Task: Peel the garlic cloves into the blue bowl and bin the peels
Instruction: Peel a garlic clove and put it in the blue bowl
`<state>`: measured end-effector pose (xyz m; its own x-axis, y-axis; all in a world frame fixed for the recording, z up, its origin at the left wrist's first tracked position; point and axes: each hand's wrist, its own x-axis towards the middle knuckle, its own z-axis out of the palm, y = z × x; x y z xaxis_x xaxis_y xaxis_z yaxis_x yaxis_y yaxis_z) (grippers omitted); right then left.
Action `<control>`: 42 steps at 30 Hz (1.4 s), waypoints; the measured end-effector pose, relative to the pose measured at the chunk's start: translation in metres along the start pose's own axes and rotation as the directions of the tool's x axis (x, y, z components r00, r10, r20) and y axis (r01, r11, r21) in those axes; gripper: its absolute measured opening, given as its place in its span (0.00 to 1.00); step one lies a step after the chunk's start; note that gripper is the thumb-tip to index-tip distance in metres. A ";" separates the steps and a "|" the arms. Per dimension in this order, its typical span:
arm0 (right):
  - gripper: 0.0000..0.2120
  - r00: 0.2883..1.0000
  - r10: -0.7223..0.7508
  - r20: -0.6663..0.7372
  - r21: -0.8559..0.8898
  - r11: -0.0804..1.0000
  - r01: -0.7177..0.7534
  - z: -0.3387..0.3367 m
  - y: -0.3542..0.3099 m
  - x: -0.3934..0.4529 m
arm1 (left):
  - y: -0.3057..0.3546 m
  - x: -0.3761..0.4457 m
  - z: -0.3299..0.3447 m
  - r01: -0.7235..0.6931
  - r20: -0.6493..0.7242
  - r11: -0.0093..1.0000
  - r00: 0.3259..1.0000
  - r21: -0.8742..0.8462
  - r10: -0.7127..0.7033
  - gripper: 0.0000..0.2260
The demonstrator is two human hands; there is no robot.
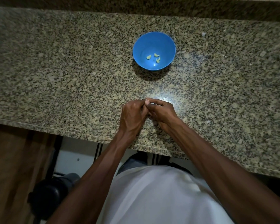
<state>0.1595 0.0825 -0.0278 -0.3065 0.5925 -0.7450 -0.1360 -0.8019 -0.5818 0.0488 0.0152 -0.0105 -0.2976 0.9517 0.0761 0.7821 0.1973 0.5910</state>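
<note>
A blue bowl (141, 46) stands on the granite counter (71, 70) and holds three peeled garlic cloves (154, 57). Nearer the counter's front edge my left hand (132, 113) and my right hand (162, 112) meet, fingers curled together. Between their fingertips they pinch a small pale garlic clove (147, 101), mostly hidden by the fingers. A bit of pale peel (155, 122) lies on the counter under my right hand.
Small white scraps lie at the far right of the counter (204, 34) and near the front edge (208, 122). A dark bin-like object (50, 196) stands on the floor at lower left, beside a wooden cabinet side (14, 167). A raised granite ledge (136, 5) runs along the back.
</note>
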 end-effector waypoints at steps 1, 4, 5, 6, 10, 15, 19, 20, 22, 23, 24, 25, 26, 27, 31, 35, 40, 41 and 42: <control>0.10 1.000 0.003 0.010 0.007 1.000 -0.003 -0.001 0.000 0.000 | 0.001 0.001 0.000 0.036 -0.015 0.999 0.999 -0.022 -0.036 0.08; 0.13 0.995 0.014 0.097 0.028 0.999 -0.017 -0.005 -0.004 0.001 | 0.000 0.008 -0.006 0.205 -0.004 0.959 0.978 -0.195 -0.210 0.10; 0.13 0.993 -0.007 0.118 0.007 1.000 0.006 -0.007 -0.006 0.002 | -0.002 0.009 -0.009 0.251 0.020 0.932 0.967 -0.263 -0.255 0.11; 0.13 0.991 -0.041 0.129 -0.019 0.999 0.044 -0.008 -0.008 0.003 | -0.003 0.010 -0.011 0.287 0.043 0.899 0.956 -0.330 -0.290 0.11; 0.12 0.971 -0.131 0.200 -0.038 0.989 0.142 -0.008 -0.018 0.006 | -0.005 0.009 -0.018 0.330 0.037 0.776 0.929 -0.538 -0.369 0.09; 0.15 0.941 -0.115 0.319 0.032 0.993 0.110 -0.009 -0.022 0.005 | 0.001 0.009 -0.018 0.299 -0.008 0.769 0.930 -0.565 -0.367 0.07; 0.15 0.912 -0.099 0.398 0.107 0.992 0.061 -0.009 -0.021 0.004 | -0.001 0.008 -0.016 0.310 -0.007 0.677 0.906 -0.667 -0.423 0.10; 0.16 0.907 -0.097 0.409 0.113 0.992 0.055 -0.009 -0.021 0.004 | -0.002 0.007 -0.016 0.307 -0.004 0.663 0.906 -0.683 -0.423 0.11; 0.16 0.901 -0.099 0.422 0.112 0.992 0.057 -0.007 -0.021 0.005 | -0.007 0.007 -0.017 0.304 0.014 0.652 0.912 -0.695 -0.410 0.10; 0.17 0.899 -0.101 0.427 0.096 0.993 0.066 -0.006 -0.021 0.006 | -0.010 0.008 -0.018 0.309 0.027 0.646 0.913 -0.698 -0.407 0.09; 0.18 0.896 -0.103 0.432 0.074 0.994 0.079 -0.005 -0.021 0.007 | -0.013 0.009 -0.020 0.318 0.045 0.637 0.913 -0.703 -0.406 0.10; 0.18 0.893 -0.105 0.437 0.056 0.994 0.090 -0.004 -0.021 0.008 | -0.017 0.011 -0.022 0.329 0.067 0.625 0.912 -0.708 -0.404 0.10; 0.19 0.892 -0.106 0.439 0.047 0.994 0.095 -0.002 -0.020 0.009 | -0.021 0.014 -0.024 0.343 0.092 0.618 0.912 -0.708 -0.401 0.11; 0.19 0.893 -0.107 0.436 0.044 0.994 0.098 0.001 -0.018 0.010 | -0.025 0.017 -0.027 0.359 0.116 0.616 0.910 -0.701 -0.398 0.11; 0.19 0.919 -0.170 0.356 0.043 0.985 0.165 0.012 -0.012 0.015 | -0.036 0.027 -0.035 0.369 0.156 0.638 0.918 -0.676 -0.366 0.11; 0.15 0.945 -0.207 0.252 0.035 0.978 0.205 0.023 -0.004 0.019 | -0.042 0.032 -0.038 0.327 0.094 0.686 0.930 -0.650 -0.355 0.07; 0.14 0.938 -0.294 0.181 -0.088 0.946 0.313 0.029 0.007 0.018 | -0.051 0.035 -0.038 0.374 0.122 0.715 0.917 -0.591 -0.379 0.05; 0.15 0.935 -0.312 0.166 -0.123 0.934 0.334 0.030 0.009 0.018 | -0.054 0.035 -0.037 0.382 0.130 0.718 0.915 -0.583 -0.381 0.05; 0.15 0.932 -0.329 0.150 -0.151 0.924 0.350 0.031 0.011 0.018 | -0.056 0.036 -0.038 0.390 0.142 0.719 0.913 -0.576 -0.381 0.04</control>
<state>0.1229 0.0819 -0.0374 -0.3824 0.8045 -0.4545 -0.0906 -0.5222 -0.8480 -0.0266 0.0292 -0.0110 -0.4924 0.8274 -0.2699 0.1309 0.3770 0.9169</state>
